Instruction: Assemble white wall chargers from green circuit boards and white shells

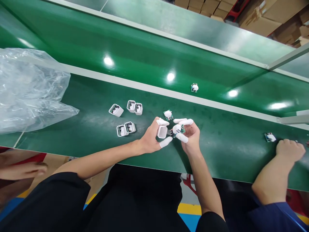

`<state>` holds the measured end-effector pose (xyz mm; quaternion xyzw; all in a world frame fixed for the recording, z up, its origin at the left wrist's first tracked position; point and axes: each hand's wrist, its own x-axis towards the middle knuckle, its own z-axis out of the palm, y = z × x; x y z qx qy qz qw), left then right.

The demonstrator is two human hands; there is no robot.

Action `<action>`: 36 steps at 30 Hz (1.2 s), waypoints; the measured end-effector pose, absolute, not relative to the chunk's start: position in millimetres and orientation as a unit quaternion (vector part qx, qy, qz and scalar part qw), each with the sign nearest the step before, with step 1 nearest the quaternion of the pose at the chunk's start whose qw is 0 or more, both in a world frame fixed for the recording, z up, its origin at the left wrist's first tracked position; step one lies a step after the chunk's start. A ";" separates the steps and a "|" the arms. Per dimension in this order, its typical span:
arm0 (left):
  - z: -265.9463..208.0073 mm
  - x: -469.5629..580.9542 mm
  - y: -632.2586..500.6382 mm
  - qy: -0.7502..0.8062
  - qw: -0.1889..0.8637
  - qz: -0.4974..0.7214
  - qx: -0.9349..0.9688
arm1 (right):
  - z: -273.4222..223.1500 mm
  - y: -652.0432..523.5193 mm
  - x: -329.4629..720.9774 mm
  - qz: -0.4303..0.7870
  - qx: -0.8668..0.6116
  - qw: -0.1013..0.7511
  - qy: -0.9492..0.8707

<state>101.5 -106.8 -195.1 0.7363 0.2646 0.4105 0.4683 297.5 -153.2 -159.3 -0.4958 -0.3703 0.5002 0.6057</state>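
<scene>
My left hand (154, 137), in white finger cots, grips a small white plastic housing (162, 132) with its open end facing me. Close beside it, my right hand (189, 133), also in finger cots, pinches a small green circuit board (177, 129) carrying a white domed part. The board and the housing are apart or barely touching; I cannot tell which. Just beyond my hands lies another circuit board (168, 114) with a white dome. To the left stand several white housings with boards inside, among them a tilted one (117, 110) and a pair (125, 129).
A clear plastic bag (31, 91) covers the bench's left end. One circuit board (194, 87) sits beyond the pale rail (149, 90), another (269, 137) near a co-worker's hand (289, 150) on the right. Another person's hand (31, 169) shows at the left. Cardboard boxes (260, 22) are stacked behind.
</scene>
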 end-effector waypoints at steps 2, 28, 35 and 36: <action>-194.3 100.2 -105.3 0.252 0.443 0.410 0.756 | -161.3 -153.8 297.3 0.475 -0.484 0.628 -0.381; -199.9 97.4 -104.7 0.184 0.485 0.396 0.758 | -154.4 -165.0 300.1 0.423 -0.450 0.616 -0.488; -193.6 97.4 -105.7 0.188 0.464 0.412 0.761 | -156.2 -165.1 302.4 0.412 -0.440 0.638 -0.478; -193.4 97.0 -105.7 0.195 0.463 0.407 0.763 | -158.3 -165.0 303.1 0.415 -0.447 0.643 -0.464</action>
